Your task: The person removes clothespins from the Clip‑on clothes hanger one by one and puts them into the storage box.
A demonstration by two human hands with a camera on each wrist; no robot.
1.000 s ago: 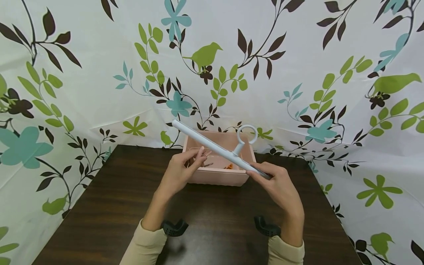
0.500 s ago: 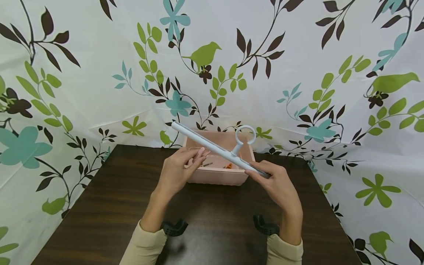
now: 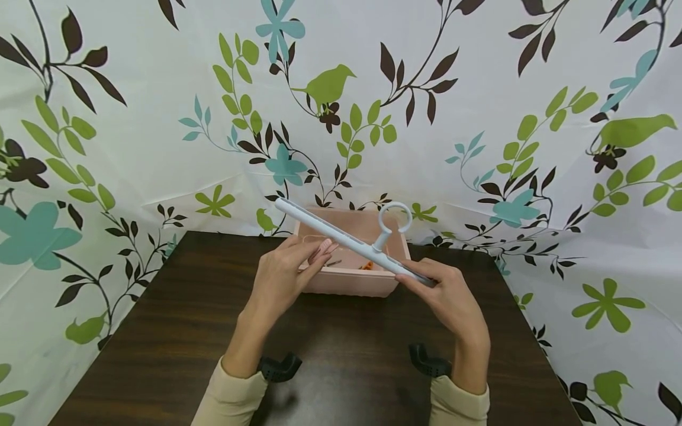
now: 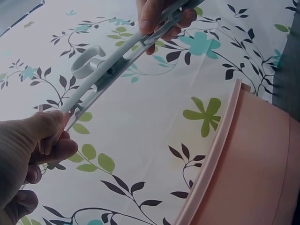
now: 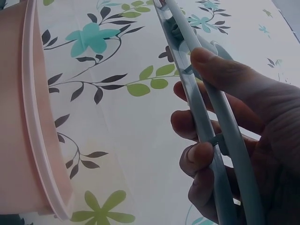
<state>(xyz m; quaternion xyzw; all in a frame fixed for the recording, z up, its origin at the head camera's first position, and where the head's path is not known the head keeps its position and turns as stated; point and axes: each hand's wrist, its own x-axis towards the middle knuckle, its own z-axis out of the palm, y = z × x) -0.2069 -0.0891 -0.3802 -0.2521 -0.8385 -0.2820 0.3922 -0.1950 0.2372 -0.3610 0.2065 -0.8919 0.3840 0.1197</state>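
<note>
A light blue hanger (image 3: 341,238) with a ring-shaped hook (image 3: 395,218) is held slanted in the air over the pink bin, its left end higher in the head view. My right hand (image 3: 444,299) grips its lower right end, thumb on one rail and fingers curled round the other (image 5: 201,126). With thumb and fingertips, my left hand (image 3: 279,278) pinches a small pink clothespin (image 3: 321,251) right at the hanger. In the left wrist view, the clothespin (image 4: 50,140) is partly hidden by the fingers and overlaps the hanger's near end.
The pink bin (image 3: 348,285) stands at the back of the dark wooden table (image 3: 341,355). A small orange item (image 3: 367,265) and a thin small item (image 3: 334,263) lie inside it. A patterned cloth (image 3: 341,106) hangs close behind the table.
My left fingertips have turned slightly, and the pink clothespin has gone from near upright to tilted toward the hanger. My right hand and the hanger stay almost in place.
</note>
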